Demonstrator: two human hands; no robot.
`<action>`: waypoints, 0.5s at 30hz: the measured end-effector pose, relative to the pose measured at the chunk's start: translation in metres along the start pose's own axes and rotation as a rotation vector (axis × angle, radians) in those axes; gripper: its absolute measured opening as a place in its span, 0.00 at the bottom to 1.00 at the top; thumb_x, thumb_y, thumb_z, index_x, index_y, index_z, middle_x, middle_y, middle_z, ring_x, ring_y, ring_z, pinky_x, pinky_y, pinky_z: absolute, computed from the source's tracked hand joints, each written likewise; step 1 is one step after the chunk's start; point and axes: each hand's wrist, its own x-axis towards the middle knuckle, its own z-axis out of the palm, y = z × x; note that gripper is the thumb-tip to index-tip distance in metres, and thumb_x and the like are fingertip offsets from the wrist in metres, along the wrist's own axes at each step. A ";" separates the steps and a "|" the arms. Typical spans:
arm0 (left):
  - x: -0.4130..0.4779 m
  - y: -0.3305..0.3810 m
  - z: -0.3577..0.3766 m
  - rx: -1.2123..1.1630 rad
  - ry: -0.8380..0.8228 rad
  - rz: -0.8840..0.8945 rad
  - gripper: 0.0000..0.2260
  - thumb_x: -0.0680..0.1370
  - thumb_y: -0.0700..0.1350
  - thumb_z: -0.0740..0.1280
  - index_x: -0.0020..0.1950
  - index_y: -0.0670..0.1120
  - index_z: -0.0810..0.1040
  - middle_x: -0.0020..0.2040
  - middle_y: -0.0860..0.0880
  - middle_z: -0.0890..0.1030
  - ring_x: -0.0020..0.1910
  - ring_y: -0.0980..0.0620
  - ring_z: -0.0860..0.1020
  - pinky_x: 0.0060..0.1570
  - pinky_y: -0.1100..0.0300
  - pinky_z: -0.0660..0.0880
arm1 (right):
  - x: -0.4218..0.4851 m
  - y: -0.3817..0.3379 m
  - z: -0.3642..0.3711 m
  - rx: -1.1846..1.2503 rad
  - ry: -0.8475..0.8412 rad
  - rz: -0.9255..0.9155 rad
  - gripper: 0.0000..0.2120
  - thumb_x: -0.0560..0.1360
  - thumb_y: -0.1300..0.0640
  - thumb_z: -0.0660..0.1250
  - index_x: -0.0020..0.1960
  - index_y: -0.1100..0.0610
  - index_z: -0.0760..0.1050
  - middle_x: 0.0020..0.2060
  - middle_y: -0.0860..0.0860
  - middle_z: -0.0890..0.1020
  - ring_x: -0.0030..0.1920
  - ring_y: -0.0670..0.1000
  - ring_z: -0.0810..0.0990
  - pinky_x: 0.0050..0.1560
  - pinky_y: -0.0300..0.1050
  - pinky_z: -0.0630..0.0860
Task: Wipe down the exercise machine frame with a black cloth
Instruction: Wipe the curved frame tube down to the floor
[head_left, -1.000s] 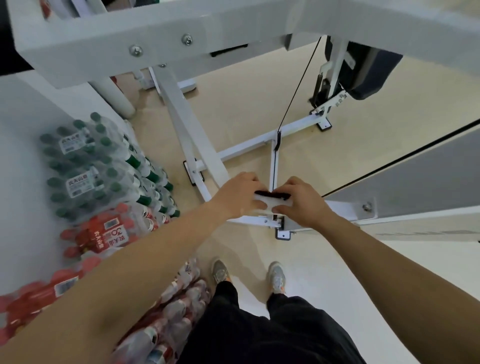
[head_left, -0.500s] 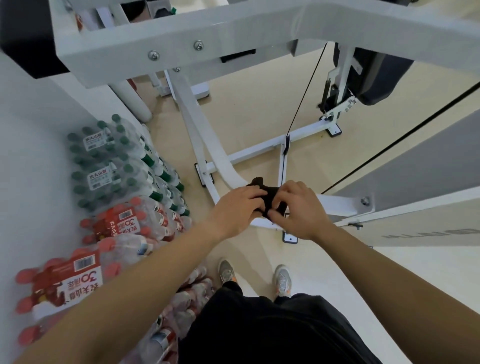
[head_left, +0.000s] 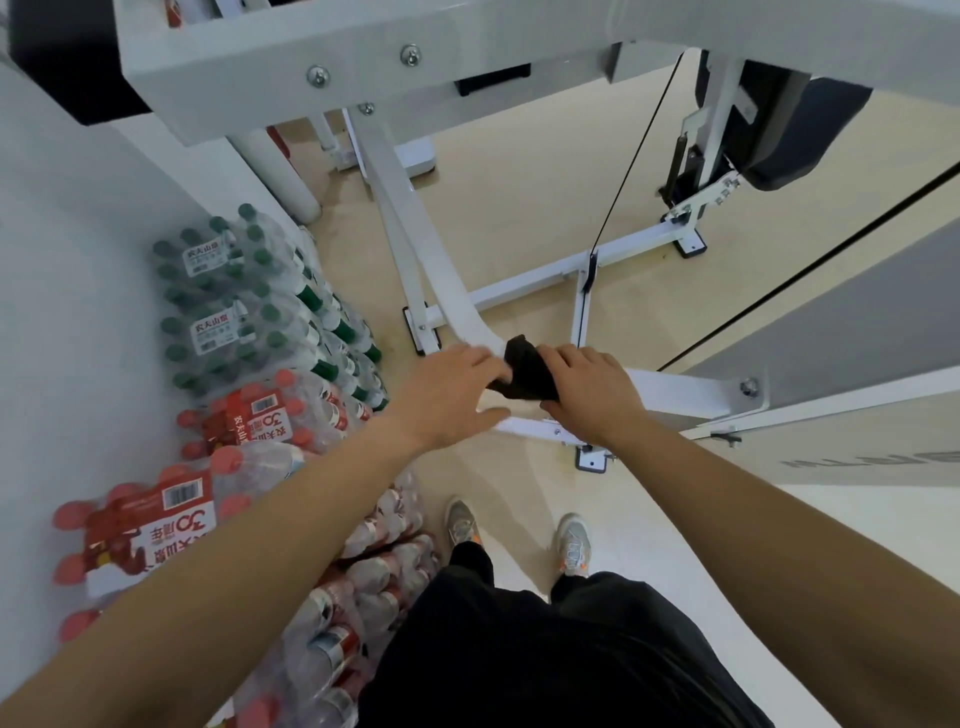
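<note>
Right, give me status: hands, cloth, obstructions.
Right hand grips black cloth on white frame bar. Left hand flat beside it, fingers straight. Bottle packs stacked left, clear of bar.

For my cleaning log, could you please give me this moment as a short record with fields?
cloth: black cloth, bunched on the white frame
right hand: grips the cloth
left hand: fingers straight, tips touching the cloth's edge
floor, on the left: wrapped packs of bottles
</note>
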 end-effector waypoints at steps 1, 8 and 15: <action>0.010 0.002 0.000 0.052 0.046 0.029 0.22 0.73 0.58 0.72 0.63 0.51 0.75 0.60 0.52 0.78 0.58 0.49 0.76 0.54 0.53 0.75 | -0.005 0.001 0.003 0.010 0.039 0.004 0.33 0.75 0.45 0.68 0.75 0.53 0.61 0.65 0.53 0.75 0.62 0.58 0.75 0.64 0.53 0.70; 0.078 0.021 0.029 0.236 -0.227 0.169 0.33 0.76 0.68 0.63 0.73 0.49 0.67 0.69 0.50 0.75 0.68 0.49 0.73 0.75 0.49 0.59 | -0.023 0.025 -0.001 0.097 0.097 0.072 0.30 0.73 0.41 0.69 0.70 0.53 0.68 0.61 0.52 0.78 0.59 0.56 0.76 0.60 0.51 0.73; 0.070 -0.013 0.030 0.305 -0.182 0.242 0.31 0.77 0.69 0.45 0.66 0.50 0.71 0.60 0.51 0.79 0.62 0.48 0.76 0.74 0.47 0.59 | 0.002 0.020 -0.003 -0.071 -0.020 -0.079 0.29 0.80 0.34 0.51 0.66 0.56 0.67 0.53 0.52 0.77 0.48 0.54 0.77 0.48 0.50 0.75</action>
